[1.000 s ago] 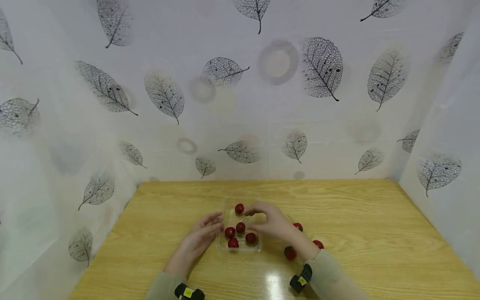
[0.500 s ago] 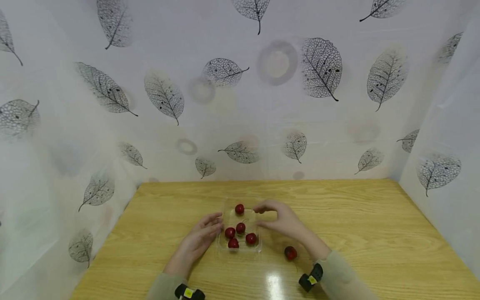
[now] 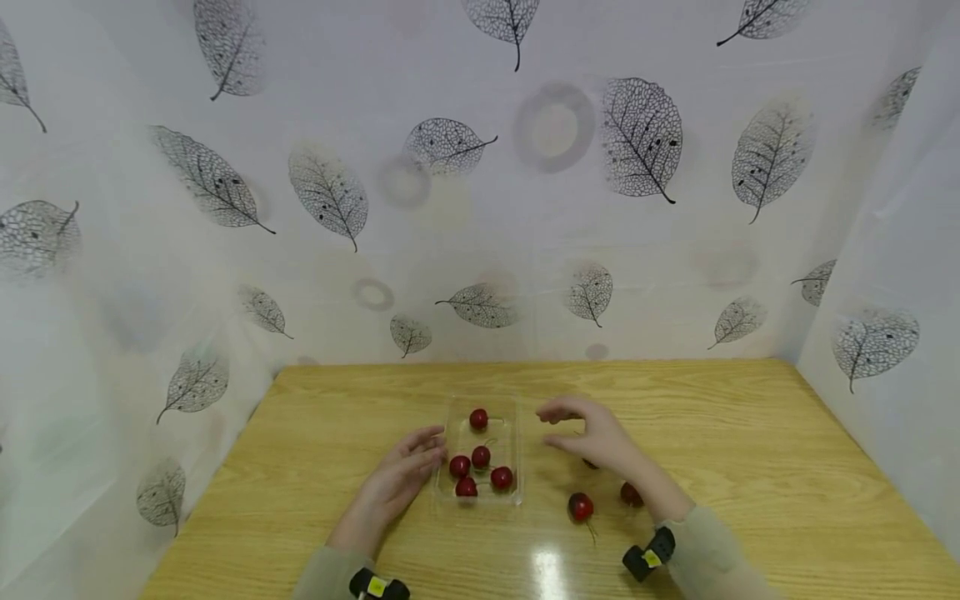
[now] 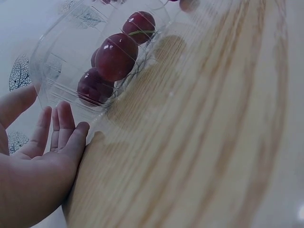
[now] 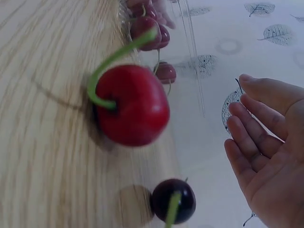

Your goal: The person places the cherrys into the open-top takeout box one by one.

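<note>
Standing beside the table (image 3: 315,467), I am looking first at the person's left hand (image 3: 397,479), which is lying on the wood at the left side of the clear plastic tray (image 3: 513,433). Its fingers (image 4: 64,126) are stretched out nearly straight and close together, their tips resting against the tray's near-left wall and gripping nothing. From the left wrist view the thumb is standing a little apart from the others, just beside the tray's corner.

Inside the tray five red cherries are sitting: one cherry (image 3: 478,419) alone at the far end, and four clustered cherries (image 3: 480,472) lying at the near end, right next to the left fingertips with only the thin plastic wall between.

Moving right, the right hand (image 3: 592,437) is hovering above the table, clear of the tray's right edge. Its fingers (image 5: 249,142) are loosely spread and gently curved, thumb and forefinger standing apart, holding nothing.

Below and beside that hand, loose cherries are lying on the bare wood. The nearest loose cherry (image 3: 581,506) is sitting toward the person, its green stem (image 5: 116,59) curving upward in the right wrist view. A darker cherry (image 3: 631,494) is resting just beside the wrist, and another one is peeking out from under the palm, mostly hidden. None of them is touching the right fingers.
</note>
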The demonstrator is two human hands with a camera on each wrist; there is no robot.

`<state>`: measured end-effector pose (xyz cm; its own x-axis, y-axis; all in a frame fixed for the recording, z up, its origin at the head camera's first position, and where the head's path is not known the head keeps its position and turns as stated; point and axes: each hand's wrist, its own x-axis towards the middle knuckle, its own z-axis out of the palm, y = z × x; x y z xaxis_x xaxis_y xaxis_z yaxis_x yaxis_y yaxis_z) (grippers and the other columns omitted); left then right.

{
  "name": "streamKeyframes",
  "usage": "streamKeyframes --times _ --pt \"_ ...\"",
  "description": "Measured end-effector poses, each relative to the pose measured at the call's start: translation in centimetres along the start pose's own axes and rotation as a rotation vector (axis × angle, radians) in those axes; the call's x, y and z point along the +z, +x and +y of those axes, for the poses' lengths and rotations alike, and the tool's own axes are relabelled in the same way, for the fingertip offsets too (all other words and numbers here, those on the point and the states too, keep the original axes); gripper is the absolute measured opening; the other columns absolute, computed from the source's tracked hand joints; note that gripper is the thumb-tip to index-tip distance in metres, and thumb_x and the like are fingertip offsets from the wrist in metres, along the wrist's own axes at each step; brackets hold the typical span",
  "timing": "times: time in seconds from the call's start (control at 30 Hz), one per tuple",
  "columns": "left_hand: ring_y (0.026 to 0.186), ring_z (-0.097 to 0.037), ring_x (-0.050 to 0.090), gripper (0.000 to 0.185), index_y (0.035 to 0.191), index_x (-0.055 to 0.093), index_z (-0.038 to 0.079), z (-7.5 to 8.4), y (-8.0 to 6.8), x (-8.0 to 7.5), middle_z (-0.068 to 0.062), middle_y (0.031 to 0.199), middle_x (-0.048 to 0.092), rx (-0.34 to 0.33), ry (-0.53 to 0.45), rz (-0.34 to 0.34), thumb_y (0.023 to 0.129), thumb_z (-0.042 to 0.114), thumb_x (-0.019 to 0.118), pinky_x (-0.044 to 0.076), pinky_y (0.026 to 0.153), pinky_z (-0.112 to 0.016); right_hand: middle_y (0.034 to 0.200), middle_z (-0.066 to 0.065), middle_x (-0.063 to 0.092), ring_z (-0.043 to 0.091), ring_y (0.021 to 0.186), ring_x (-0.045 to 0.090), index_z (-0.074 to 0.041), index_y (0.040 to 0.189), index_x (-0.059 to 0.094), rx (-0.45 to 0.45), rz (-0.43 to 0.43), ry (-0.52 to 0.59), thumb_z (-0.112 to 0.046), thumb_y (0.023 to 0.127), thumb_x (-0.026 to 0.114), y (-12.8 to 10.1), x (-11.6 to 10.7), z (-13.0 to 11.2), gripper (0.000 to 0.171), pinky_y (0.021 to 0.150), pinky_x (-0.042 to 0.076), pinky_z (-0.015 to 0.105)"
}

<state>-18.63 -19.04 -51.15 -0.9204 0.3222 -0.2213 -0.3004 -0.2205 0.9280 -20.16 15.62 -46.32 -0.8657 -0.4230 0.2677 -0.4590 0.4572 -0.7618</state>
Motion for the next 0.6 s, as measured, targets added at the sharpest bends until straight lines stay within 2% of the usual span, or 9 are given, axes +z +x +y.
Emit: streamKeyframes --times 0.13,0.33,0.6 --pt "0.117 -0.008 0.06 0.054 0.156 0.039 -0.004 0.1 -0.1 0.0 0.002 0.127 0.054 0.0 -0.003 -0.004 0.105 -0.001 0.057 0.05 0.105 -0.019 0.12 0.016 0.076 0.032 0.11 0.071 -0.002 0.125 0.072 0.022 0.013 0.008 -0.006 0.093 0.08 -0.6 -0.9 0.5 0.033 0.1 0.057 0.057" --pt "0.116 -0.007 0.06 0.051 0.154 0.042 -0.003 0.1 -0.2 0.0 0.003 0.126 0.056 0.007 0.001 -0.013 0.105 -0.001 0.056 0.05 0.105 -0.019 0.12 0.013 0.076 0.031 0.109 0.071 -0.003 0.126 0.072 0.061 0.044 0.004 -0.01 0.094 0.08 -1.5 -2.0 1.2 0.034 0.101 0.058 0.052" --pt "0.117 -0.008 0.059 0.053 0.156 0.04 -0.003 0.1 -0.1 0.2 0.002 0.127 0.054 0.0 0.001 -0.005 0.105 -0.001 0.056 0.05 0.106 -0.019 0.116 0.014 0.077 0.027 0.105 0.072 -0.003 0.124 0.074 0.06 0.079 -0.015 -0.01 0.093 0.081 -2.5 -3.0 2.5 0.032 0.097 0.06 0.046"
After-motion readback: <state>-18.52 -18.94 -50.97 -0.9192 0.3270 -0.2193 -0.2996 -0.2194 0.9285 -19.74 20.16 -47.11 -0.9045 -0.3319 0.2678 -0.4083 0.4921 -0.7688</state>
